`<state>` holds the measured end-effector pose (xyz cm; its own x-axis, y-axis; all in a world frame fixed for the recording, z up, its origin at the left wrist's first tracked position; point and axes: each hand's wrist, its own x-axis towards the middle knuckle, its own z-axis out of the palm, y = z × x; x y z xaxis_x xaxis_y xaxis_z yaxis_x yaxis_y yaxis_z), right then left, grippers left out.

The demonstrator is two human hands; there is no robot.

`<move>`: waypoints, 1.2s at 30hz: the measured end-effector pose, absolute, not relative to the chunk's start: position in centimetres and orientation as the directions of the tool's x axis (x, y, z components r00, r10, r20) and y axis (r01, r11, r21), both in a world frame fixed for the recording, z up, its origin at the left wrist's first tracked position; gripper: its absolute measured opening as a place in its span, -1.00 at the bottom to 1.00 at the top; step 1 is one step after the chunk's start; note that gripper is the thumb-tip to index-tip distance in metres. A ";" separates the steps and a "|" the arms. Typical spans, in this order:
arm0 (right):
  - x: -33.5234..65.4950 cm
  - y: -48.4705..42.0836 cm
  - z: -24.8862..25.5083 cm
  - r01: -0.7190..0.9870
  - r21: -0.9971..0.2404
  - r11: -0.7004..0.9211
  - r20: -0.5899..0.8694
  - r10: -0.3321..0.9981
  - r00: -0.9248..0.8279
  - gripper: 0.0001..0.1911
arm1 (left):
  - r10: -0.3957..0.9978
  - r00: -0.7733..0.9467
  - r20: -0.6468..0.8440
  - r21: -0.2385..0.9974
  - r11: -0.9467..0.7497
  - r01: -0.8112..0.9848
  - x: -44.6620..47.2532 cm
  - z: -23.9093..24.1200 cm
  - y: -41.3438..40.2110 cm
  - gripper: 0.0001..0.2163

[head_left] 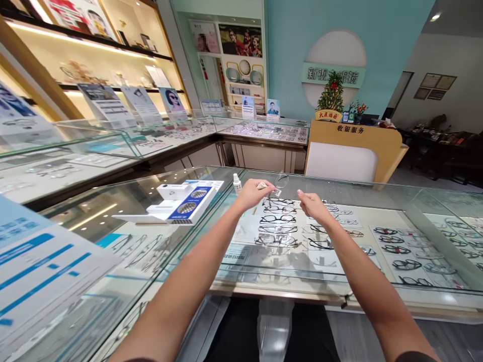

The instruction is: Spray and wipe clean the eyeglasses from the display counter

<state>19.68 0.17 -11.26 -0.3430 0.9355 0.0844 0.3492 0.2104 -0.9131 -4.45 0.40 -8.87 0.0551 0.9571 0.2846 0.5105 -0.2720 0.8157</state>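
My left hand (253, 194) is raised over the glass counter, fingers pinched on a pair of glasses (282, 180) with clear lenses and a thin frame. A small whitish piece (261, 185) shows at those fingers; its kind is unclear. Close beside that hand a small white bottle (237, 184) stands upright on the glass. My right hand (314, 206) is to the right, apart from the glasses, its fingers curled and the thumb pointing up. Whatever it may hold is hidden. Under the glass, between and below both hands, lie rows of eyeglass frames (277, 219).
Left of my arm, a blue-and-white box (188, 206) and a small white box (174, 191) stand on the glass. A printed sign (45, 271) fills the near left. More display counters (264, 131) and a yellow cashier desk (349, 151) stand behind.
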 end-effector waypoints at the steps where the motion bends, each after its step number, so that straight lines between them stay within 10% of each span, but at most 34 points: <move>1: 19.8 0.2 -11.4 0.305 -0.932 0.196 0.086 0.937 -0.340 -0.33 | 0.947 0.098 0.306 0.822 -0.315 0.475 -3.5 -8.8 0.7 -0.63; 22: 19.6 -1.5 -11.4 -0.058 -0.965 0.257 0.263 0.928 -0.265 -0.48 | 0.912 0.222 0.345 0.884 -0.395 0.249 -0.7 -12.1 -0.8 -0.62; 36: 19.9 -2.6 -12.6 0.554 -0.568 0.609 0.612 0.762 -0.211 -0.70 | 0.956 -0.075 0.284 0.936 -0.260 0.236 -0.3 -11.3 -1.7 -0.61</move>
<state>19.93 -2.60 -12.57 -0.2105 0.7624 0.6120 0.5538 0.6089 -0.5680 -0.28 -1.70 -11.33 -0.0746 0.9559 0.2840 0.2361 -0.2597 0.9364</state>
